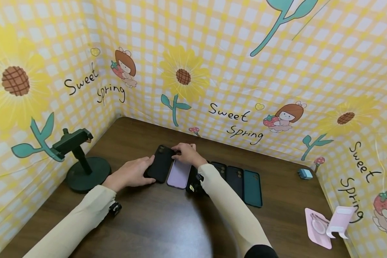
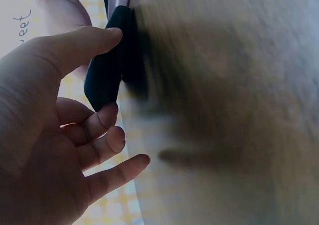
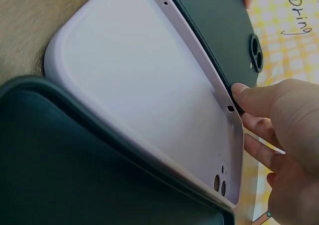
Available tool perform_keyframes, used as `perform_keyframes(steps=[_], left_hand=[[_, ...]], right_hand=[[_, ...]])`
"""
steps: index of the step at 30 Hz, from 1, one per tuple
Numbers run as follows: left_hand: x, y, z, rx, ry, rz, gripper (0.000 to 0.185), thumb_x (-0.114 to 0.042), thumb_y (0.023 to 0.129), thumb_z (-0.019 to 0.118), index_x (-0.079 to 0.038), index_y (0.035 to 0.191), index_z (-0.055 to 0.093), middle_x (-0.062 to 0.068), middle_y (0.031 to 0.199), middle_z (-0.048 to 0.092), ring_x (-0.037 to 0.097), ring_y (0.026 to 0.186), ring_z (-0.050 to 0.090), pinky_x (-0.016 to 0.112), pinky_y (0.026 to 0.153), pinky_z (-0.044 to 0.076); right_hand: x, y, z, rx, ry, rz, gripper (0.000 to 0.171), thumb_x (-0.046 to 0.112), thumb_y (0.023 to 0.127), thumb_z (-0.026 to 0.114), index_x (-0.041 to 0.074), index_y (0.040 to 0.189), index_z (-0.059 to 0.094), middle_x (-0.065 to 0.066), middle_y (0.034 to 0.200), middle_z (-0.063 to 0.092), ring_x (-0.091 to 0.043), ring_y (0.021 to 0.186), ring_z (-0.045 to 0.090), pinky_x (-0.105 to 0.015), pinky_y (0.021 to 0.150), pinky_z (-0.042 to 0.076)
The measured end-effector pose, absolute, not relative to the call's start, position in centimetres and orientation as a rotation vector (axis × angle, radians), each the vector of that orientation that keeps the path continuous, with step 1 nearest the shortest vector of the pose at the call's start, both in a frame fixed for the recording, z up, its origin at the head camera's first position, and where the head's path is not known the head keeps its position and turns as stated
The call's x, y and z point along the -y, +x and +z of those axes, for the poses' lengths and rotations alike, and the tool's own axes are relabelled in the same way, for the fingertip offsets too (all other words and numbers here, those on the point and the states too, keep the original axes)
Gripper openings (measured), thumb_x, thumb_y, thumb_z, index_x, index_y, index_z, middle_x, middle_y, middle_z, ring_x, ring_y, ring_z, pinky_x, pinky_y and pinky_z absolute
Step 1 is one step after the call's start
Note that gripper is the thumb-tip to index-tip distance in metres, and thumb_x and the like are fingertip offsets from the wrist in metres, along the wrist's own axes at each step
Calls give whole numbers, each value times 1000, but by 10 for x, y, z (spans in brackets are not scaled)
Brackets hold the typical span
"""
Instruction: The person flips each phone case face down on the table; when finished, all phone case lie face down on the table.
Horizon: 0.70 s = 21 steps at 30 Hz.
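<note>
A black phone case [image 1: 161, 164] lies tilted at the left end of a row of cases on the brown table [image 1: 167, 222]. My left hand [image 1: 147, 169] pinches its lower left edge; in the left wrist view the thumb [image 2: 99, 39] lies on top of the black case [image 2: 105, 75] and a finger curls under it. My right hand [image 1: 180, 152] grips the case's top corner by the camera hole, its fingertip [image 3: 240, 91] on the case's edge [image 3: 219, 25]. A lilac case [image 1: 178, 174] lies right beside it, filling the right wrist view [image 3: 149, 95].
Right of the lilac case lie more dark cases [image 1: 234, 180] and a teal one [image 1: 253, 188]. A dark green phone stand [image 1: 80, 161] is at the left. A pink stand [image 1: 340, 222] on a pink pad and a small blue-white object [image 1: 305, 174] sit at the right. Patterned walls enclose the table.
</note>
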<state>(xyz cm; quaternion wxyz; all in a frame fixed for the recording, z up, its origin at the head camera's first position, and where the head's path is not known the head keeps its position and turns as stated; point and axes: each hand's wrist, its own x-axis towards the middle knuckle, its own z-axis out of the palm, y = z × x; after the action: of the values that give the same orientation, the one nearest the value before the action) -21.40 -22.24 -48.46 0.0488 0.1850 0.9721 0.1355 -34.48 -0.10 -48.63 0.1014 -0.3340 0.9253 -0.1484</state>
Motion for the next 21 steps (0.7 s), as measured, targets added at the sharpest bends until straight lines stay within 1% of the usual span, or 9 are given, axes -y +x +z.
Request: perform_keyframes(steps=[4,9,12,14,16,18,19,21], left_hand=[[226,-215,-487,-2927,548,426,92,-53,81,67,0,148,30,21,142,45,35,128,48,51,99,41],[227,-216,-490,-2909,561,375,91,-55,81,67,1,145,34,21,138,50,38,125,48,52,99,41],[227,-218,-491,-2913,565,328,93,-60,79,66,2,143,39,17,126,59,36,116,53,51,95,43],[227,-218,-491,-2928,555,301,98,-65,76,65,1,142,40,15,124,60,35,113,54,51,94,42],[227,-218,-490,-2963,537,271,103,-72,71,65,0,142,42,14,124,60,35,112,53,51,94,41],[223,-217,-487,-3020,515,263,105,-75,67,65,-5,143,43,15,132,56,36,117,50,52,96,39],[220,-217,-485,-3054,514,268,104,-75,67,65,-8,142,44,15,135,54,36,120,48,53,97,38],[212,-217,-480,-3113,563,300,93,-72,67,67,-14,139,50,11,131,57,34,118,48,52,96,38]], right_hand=[[1,-344,-486,-2733,-991,-411,40,36,92,62,25,130,59,6,124,59,-13,108,56,-38,88,23],[1,-342,-486,-2724,-1009,-384,40,36,93,60,25,131,58,5,128,57,-14,109,55,-38,88,22],[-3,-342,-487,-2727,-1027,-398,40,37,92,60,25,131,58,5,127,58,-13,109,55,-38,87,22],[-9,-342,-487,-2733,-1037,-442,41,38,92,60,25,131,58,5,126,58,-13,110,55,-38,87,23],[-18,-344,-487,-2740,-1044,-509,42,37,92,60,23,132,58,4,125,59,-13,112,55,-39,87,24],[-30,-346,-487,-2751,-1032,-567,40,37,93,59,22,130,59,4,124,60,-14,113,55,-40,87,25],[-36,-347,-487,-2760,-1014,-595,38,37,93,60,21,128,61,3,123,60,-15,113,55,-41,87,25],[-49,-350,-487,-2780,-965,-623,34,37,92,60,21,122,65,4,120,62,-15,112,56,-42,87,26]])
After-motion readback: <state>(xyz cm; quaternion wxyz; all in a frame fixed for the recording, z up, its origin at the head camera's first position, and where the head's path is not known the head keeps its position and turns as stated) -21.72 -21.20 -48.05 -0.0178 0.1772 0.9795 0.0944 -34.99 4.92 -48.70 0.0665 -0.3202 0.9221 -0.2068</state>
